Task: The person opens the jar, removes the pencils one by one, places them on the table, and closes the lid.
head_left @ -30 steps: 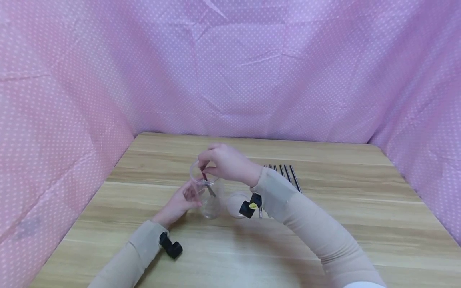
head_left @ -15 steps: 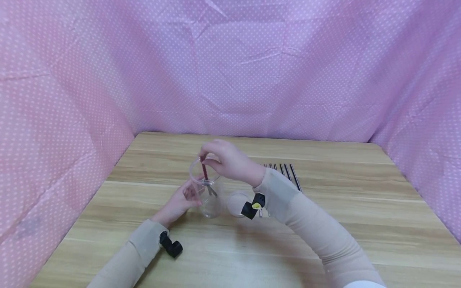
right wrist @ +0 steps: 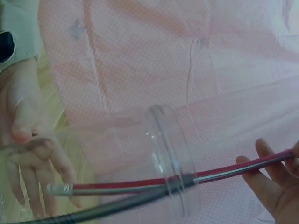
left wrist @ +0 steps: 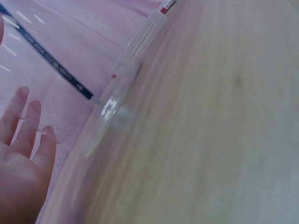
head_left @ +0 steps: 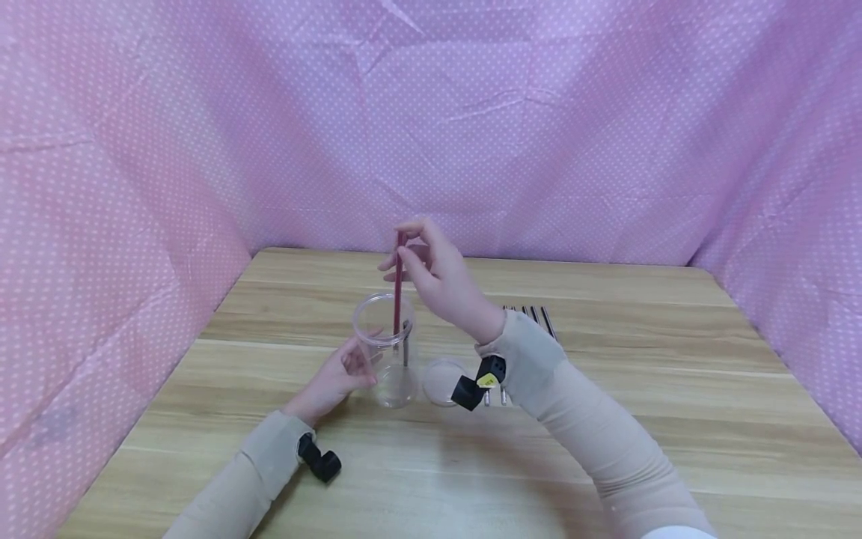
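A clear plastic jar [head_left: 384, 385] stands upright on the table, and my left hand [head_left: 342, 374] grips its left side. In the left wrist view, the fingers [left wrist: 30, 121] of that hand show through the clear wall. A red, dark-striped pencil [head_left: 398, 288] is pinched near its upper end by my right hand [head_left: 438, 269] above the rim. Its eraser end [right wrist: 60, 189] points down inside the jar, as the right wrist view shows. A dark HB pencil [left wrist: 58, 67] leans inside the jar too, its lower end by the base.
A round clear lid [head_left: 441, 383] lies just right of the jar. Beyond it, partly under my right forearm, several dark pencils [head_left: 548, 323] lie in a row. A pink dotted curtain [head_left: 431, 150] hangs behind and beside the wooden table [head_left: 673, 337].
My right hand has risen from the jar's rim and shifted slightly right, drawing the red pencil upward and more upright. The dark pencil inside tilts differently. My left hand and the jar stay put.
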Demonstrator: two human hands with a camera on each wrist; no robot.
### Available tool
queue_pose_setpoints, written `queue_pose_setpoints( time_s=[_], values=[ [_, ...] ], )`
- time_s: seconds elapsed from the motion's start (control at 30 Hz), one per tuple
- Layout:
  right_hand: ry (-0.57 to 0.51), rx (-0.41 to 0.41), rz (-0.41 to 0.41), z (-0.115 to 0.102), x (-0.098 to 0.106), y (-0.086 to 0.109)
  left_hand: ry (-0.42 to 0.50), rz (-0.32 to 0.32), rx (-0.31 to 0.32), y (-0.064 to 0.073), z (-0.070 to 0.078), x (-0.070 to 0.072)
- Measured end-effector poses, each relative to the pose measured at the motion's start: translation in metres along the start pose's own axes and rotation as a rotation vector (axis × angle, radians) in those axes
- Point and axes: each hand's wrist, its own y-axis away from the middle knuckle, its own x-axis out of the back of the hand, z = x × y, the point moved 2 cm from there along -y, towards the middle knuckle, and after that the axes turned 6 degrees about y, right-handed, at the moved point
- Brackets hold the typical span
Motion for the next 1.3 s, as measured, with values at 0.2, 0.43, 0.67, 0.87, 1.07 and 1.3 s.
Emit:
queue_pose_setpoints(
  time_s=[0.2,0.43,0.67,0.87,1.07,1.3],
  values=[
    [-0.175,-0.066,0.160,0.002,0.008,-0.002,-0.019,0.018,0.001,0.000,-0.001,0.001],
    [-0.305,-0.172,0.304,0.009,0.019,-0.004,-0.038,0.031,0.033,0.001,0.000,0.001],
    [-0.410,-0.279,0.401,0.023,0.029,-0.006,-0.016,0.016,0.028,0.001,0.000,0.001],
    [-0.487,-0.321,0.481,0.026,0.037,-0.007,-0.011,0.018,0.022,0.000,0.000,0.001],
    [-0.589,-0.319,0.548,0.027,0.049,-0.007,-0.013,0.030,0.033,0.000,0.001,0.000],
    [-0.650,-0.388,0.564,0.034,0.060,0.000,-0.019,0.036,0.030,0.001,0.000,0.000]
  ],
)
